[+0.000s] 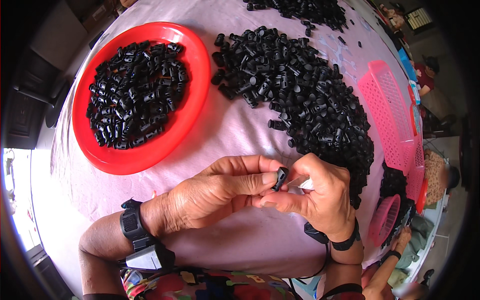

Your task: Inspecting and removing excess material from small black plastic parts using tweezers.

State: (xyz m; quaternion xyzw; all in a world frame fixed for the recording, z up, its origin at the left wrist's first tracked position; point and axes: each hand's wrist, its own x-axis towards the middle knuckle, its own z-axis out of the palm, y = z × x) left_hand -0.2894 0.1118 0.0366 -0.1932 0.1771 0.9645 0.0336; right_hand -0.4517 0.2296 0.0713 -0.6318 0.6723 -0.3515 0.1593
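Note:
My left hand (205, 197) pinches a small black plastic cord lock (281, 178) between thumb and fingers, above the cloth in front of me. Close beside it, my right hand (325, 195) is closed on a small white thing (306, 184); a thin, pointed part of it reaches toward the cord lock. Most of this white thing is hidden in the fingers, so I cannot make out its kind. Beyond my hands spreads a large heap of similar black cord locks (305, 95). At the left, many more lie in a round red tray (199, 100).
A pale pink cloth (220, 135) covers the table. Another black heap (305, 10) lies at the far edge. Pink perforated baskets (385, 115) and a round pink basket (385, 220) stand along the right side. Other people sit there, one person's forearm (387, 267) near the basket.

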